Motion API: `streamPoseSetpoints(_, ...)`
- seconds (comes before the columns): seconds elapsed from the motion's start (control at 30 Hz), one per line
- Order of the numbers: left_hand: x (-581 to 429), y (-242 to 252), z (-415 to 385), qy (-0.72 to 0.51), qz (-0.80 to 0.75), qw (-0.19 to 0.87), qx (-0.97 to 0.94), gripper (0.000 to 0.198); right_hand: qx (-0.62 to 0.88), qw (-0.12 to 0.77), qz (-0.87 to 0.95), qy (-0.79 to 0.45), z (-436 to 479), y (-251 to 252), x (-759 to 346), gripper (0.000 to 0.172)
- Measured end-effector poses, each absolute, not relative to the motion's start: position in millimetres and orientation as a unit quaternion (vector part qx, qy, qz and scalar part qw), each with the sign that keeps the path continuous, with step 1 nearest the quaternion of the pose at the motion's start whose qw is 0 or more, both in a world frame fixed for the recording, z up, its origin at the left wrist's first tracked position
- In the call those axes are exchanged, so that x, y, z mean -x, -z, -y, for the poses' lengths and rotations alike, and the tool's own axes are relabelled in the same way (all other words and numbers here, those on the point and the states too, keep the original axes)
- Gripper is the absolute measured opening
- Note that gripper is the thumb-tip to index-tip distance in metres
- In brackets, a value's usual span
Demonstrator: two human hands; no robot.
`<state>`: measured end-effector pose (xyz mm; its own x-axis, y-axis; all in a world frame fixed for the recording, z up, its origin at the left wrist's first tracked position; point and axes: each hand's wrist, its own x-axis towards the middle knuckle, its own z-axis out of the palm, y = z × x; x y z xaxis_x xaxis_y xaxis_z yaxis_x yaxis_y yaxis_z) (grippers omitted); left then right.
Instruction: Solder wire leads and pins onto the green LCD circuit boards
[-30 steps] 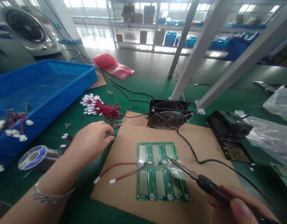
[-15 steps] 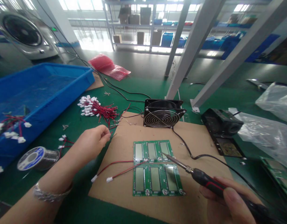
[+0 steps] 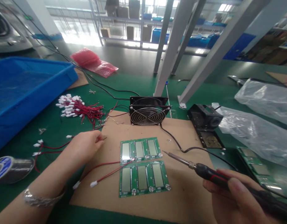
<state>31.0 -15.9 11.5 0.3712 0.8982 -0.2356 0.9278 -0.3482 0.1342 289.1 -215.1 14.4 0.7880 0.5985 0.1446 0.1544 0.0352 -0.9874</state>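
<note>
My left hand (image 3: pixel 88 144) is closed in a pinch on a thin wire lead (image 3: pixel 105 138), whose bare-looking end pokes out past the fingertips over the cardboard. A white plug (image 3: pixel 69 137) shows just behind that hand. My right hand (image 3: pixel 234 189) grips a soldering iron (image 3: pixel 204 174), its tip just right of the green circuit board panel (image 3: pixel 144 162). Several grey display windows and shiny round solder spots mark the panel. Two red-and-black leads with white connectors (image 3: pixel 94 184) run leftward from it.
Cardboard (image 3: pixel 180 193) lies under the panel. Behind stands a black fan (image 3: pixel 148 115); a black iron stand (image 3: pixel 205 119) is at right. To the left are a bundle of leads (image 3: pixel 80 107), a solder spool (image 3: pixel 15 168) and a blue tray (image 3: pixel 40 77). Plastic bags (image 3: pixel 255 124) lie right.
The view has turned rightward, shifting the scene left. The iron's tip has gone from over the panel's upper right display to beside the panel. My left hand still pinches the wire.
</note>
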Motion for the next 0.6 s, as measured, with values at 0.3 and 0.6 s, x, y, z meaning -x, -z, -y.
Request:
streamPoseSetpoints(0.3,-28,-5,12,0.101,-0.543,0.134,-0.823,0.022,0.706,0.652,0.202,-0.19,209,-1,-291,0.018)
streamPoseSetpoints(0.6,-31,-15,33,0.038,-0.509,0.066,-0.857,0.025,0.693,0.658,0.181,-0.235,208,-5,-284,0.016)
